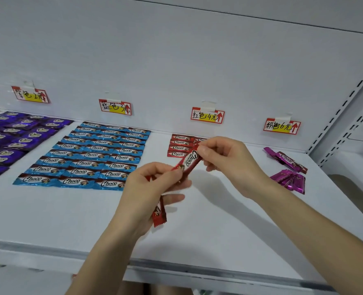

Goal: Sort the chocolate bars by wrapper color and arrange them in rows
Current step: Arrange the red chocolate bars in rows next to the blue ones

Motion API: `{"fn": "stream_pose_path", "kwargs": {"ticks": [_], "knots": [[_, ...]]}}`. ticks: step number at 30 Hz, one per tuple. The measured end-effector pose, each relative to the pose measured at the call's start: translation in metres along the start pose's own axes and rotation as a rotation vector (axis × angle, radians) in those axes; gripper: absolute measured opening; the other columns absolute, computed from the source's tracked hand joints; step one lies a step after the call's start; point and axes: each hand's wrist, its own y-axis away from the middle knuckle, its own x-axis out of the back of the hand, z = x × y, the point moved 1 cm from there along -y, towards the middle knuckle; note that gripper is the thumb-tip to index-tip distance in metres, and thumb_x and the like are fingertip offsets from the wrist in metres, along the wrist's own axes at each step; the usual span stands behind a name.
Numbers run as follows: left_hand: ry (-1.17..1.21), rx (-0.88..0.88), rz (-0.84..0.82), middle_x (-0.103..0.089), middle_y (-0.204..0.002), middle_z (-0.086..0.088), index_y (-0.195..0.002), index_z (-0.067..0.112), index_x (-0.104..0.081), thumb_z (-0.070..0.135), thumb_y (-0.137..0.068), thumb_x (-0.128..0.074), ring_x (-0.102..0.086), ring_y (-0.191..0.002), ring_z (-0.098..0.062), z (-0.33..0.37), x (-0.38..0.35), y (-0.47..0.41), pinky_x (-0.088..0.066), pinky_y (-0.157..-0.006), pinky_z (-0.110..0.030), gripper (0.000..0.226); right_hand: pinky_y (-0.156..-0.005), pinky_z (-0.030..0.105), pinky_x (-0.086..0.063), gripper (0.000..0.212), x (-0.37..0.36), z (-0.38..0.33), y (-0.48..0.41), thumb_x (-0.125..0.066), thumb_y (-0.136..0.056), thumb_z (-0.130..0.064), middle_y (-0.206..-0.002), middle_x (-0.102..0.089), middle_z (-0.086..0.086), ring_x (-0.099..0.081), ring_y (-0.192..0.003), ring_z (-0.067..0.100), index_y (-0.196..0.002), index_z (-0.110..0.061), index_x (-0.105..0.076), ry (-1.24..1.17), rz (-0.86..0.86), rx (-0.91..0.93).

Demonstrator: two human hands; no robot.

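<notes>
Alignment matters: your right hand (225, 160) pinches a red foil-wrapped chocolate bar (190, 162), left hand (150, 188) holds spares (159, 213); square it just beyond the grip.

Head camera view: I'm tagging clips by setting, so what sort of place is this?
Probably a shop shelf, perhaps a mock one: handwritten price tags taped to the white back panel, slotted shelving uprights at right, and blue Choco bars in rows beneath their tag.
</notes>
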Motion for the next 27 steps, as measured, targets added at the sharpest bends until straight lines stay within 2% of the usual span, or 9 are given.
{"fn": "stream_pose_path", "kwargs": {"ticks": [2,5,8,11,14,16,19,23,27], "knots": [[-0.129,0.031,-0.092,-0.073,-0.074,-0.009,-0.083,0.002,-0.066,0.018,-0.075,-0.068,-0.07,-0.063,-0.014,0.001,0.0,0.002,-0.051,-0.045,-0.02,0.018,-0.058,0.016,-0.047,0.012,0.001,-0.001,-0.004,-0.059,-0.088,-0.009,-0.069,-0.062,-0.004,-0.054,-0.06,0.002,-0.081,-0.016,-0.065,0.022,-0.003,0.006],[-0.211,0.022,-0.073,-0.066,-0.063,-0.001,-0.084,0.008,-0.071,0.04,-0.061,-0.066,-0.053,-0.047,-0.006,0.006,0.004,0.001,-0.038,-0.038,-0.015,0.039,-0.06,0.017,-0.048,0.014,0.003,-0.009,-0.006,-0.059,-0.087,-0.007,-0.069,-0.065,-0.011,-0.056,-0.06,0.0,-0.082,-0.019,-0.066,0.14,-0.159,0.079],[-0.211,0.021,-0.094,-0.055,-0.058,-0.003,-0.083,0.005,-0.069,0.023,-0.075,-0.069,-0.04,-0.044,-0.006,0.009,0.004,-0.002,-0.031,-0.037,-0.015,0.019,-0.06,0.015,-0.047,0.015,-0.003,-0.013,-0.004,-0.06,-0.085,-0.004,-0.066,-0.065,-0.015,-0.057,-0.061,-0.002,-0.082,-0.018,-0.067,0.175,-0.278,0.12],[-0.144,-0.001,-0.011,-0.049,-0.055,-0.005,-0.073,0.007,-0.064,0.005,-0.082,-0.066,-0.039,-0.041,-0.007,0.005,-0.001,-0.004,-0.03,-0.035,-0.015,0.01,-0.063,0.012,-0.046,0.017,-0.01,-0.013,0.0,-0.064,-0.084,-0.008,-0.07,-0.064,-0.016,-0.059,-0.067,-0.002,-0.08,-0.024,-0.064,0.147,-0.12,0.2],[-0.056,0.019,0.114,-0.056,-0.059,-0.006,-0.08,0.008,-0.06,0.007,-0.083,-0.066,-0.041,-0.038,-0.006,0.0,-0.002,-0.007,-0.032,-0.034,-0.015,0.006,-0.066,0.009,-0.04,0.01,-0.012,-0.008,0.011,-0.071,-0.079,-0.024,-0.072,-0.062,-0.017,-0.056,-0.075,-0.002,-0.074,-0.026,-0.063,0.415,0.035,0.38],[-0.012,0.035,0.141,-0.057,-0.058,-0.004,-0.08,0.008,-0.058,0.007,-0.083,-0.066,-0.042,-0.038,-0.006,-0.002,-0.002,-0.009,-0.032,-0.034,-0.015,0.008,-0.069,0.017,-0.042,0.016,-0.015,-0.002,0.017,-0.068,-0.075,-0.034,-0.08,-0.061,-0.01,-0.053,-0.081,0.005,-0.08,-0.019,-0.065,0.622,-0.03,0.456],[0.009,0.068,0.134,-0.061,-0.066,-0.005,-0.084,0.007,-0.06,0.012,-0.083,-0.067,-0.042,-0.04,-0.006,-0.005,-0.002,-0.01,-0.033,-0.034,-0.015,0.009,-0.072,0.026,-0.042,0.016,-0.015,0.011,0.014,-0.066,-0.076,-0.025,-0.083,-0.063,-0.002,-0.052,-0.081,0.01,-0.084,-0.011,-0.067,0.667,-0.089,0.526],[0.086,0.144,0.213,-0.056,-0.07,-0.003,-0.092,0.009,-0.058,0.023,-0.089,-0.061,-0.04,-0.047,-0.008,-0.008,0.005,-0.015,-0.034,-0.037,-0.016,0.014,-0.078,0.027,-0.044,0.009,-0.005,0.03,-0.01,-0.069,-0.08,-0.012,-0.088,-0.067,0.001,-0.055,-0.081,0.007,-0.087,-0.008,-0.07,0.671,-0.103,0.421],[0.296,0.175,0.265,-0.061,-0.072,-0.005,-0.099,0.006,-0.056,0.007,-0.088,-0.054,-0.047,-0.049,-0.008,-0.004,0.012,-0.016,-0.041,-0.041,-0.016,0.012,-0.082,0.038,-0.046,0.01,0.003,0.058,-0.037,-0.064,-0.085,-0.016,-0.09,-0.068,0.0,-0.058,-0.085,0.015,-0.088,-0.01,-0.072,0.766,-0.199,0.25]]}}
